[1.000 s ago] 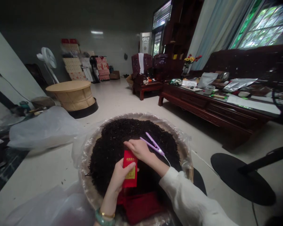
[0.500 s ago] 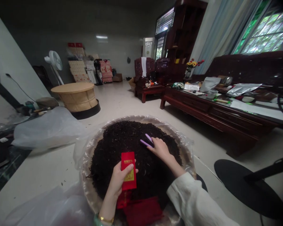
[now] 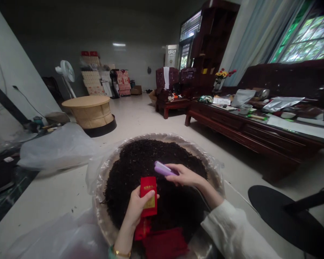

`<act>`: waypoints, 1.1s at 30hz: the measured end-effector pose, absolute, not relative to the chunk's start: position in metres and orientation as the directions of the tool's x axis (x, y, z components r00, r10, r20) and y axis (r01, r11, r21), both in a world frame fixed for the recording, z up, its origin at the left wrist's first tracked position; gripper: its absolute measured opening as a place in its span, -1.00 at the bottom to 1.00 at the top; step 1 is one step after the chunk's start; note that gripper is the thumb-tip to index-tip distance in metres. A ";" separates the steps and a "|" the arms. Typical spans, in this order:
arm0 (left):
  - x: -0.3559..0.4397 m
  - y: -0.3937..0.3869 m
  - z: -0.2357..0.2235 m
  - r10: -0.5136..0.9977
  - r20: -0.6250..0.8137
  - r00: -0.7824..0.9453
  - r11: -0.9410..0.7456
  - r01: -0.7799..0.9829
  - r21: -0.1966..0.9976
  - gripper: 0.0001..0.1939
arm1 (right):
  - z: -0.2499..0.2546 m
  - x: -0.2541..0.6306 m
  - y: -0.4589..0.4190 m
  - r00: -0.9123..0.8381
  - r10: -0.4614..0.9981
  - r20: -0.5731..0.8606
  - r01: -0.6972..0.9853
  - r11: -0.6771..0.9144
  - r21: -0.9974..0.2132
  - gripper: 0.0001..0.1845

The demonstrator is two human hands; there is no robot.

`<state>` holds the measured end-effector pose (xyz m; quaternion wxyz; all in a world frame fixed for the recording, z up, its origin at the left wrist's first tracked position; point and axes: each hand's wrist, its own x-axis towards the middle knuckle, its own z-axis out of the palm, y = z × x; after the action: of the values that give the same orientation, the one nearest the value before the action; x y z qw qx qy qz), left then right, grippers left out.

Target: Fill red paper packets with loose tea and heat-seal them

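My left hand (image 3: 137, 207) is closed around a red tea packet (image 3: 148, 181) with gold lettering, held upright over the near part of a wide round basket (image 3: 98, 212). Dark, twisted dry tea leaves (image 3: 140, 154) fill the basket. In my right hand (image 3: 185, 175) is a pair of purple tongs (image 3: 162, 169), their arms close together, just above and right of the packet's top. Whether leaves are between the jaws is hard to see. More red packets (image 3: 166, 242) lie below my left hand at the basket's near side.
Clear plastic (image 3: 55, 147) lies on the floor at left and lines the basket's rim. Farther back are a round wooden-topped stand (image 3: 86, 101) and a white fan (image 3: 67, 71). A long dark wood table (image 3: 232, 124) stands at right, with a black round base (image 3: 275, 216) nearer.
My right hand has lifted the tongs out of the leaves and toward the packet. The tongs' arms have come together. My left hand keeps its hold on the packet.
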<state>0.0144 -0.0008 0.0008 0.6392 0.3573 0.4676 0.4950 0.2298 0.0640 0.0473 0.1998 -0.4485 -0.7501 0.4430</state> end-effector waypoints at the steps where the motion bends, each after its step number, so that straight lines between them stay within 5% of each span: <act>1: 0.014 -0.001 0.000 0.969 -0.238 0.071 0.249 -0.292 0.924 -0.44 | 0.053 0.229 0.061 -0.577 0.806 -0.134 0.467 0.191 -0.863 -0.33; 10: 0.017 -0.002 -0.005 0.972 -0.185 0.143 0.208 -0.174 0.962 -0.51 | 0.084 0.200 0.048 -0.725 0.688 -0.029 0.529 0.529 -0.663 -0.58; 33: 0.019 -0.007 0.000 0.958 -0.247 0.147 0.270 -0.162 0.949 -0.48 | 0.067 0.202 0.052 -0.681 0.731 -0.046 0.491 0.410 -0.769 -0.54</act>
<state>0.0187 -0.0070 0.0004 0.6348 0.4129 0.4816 0.4411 0.2016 0.0516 0.0673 0.1502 -0.3699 -0.8260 0.3980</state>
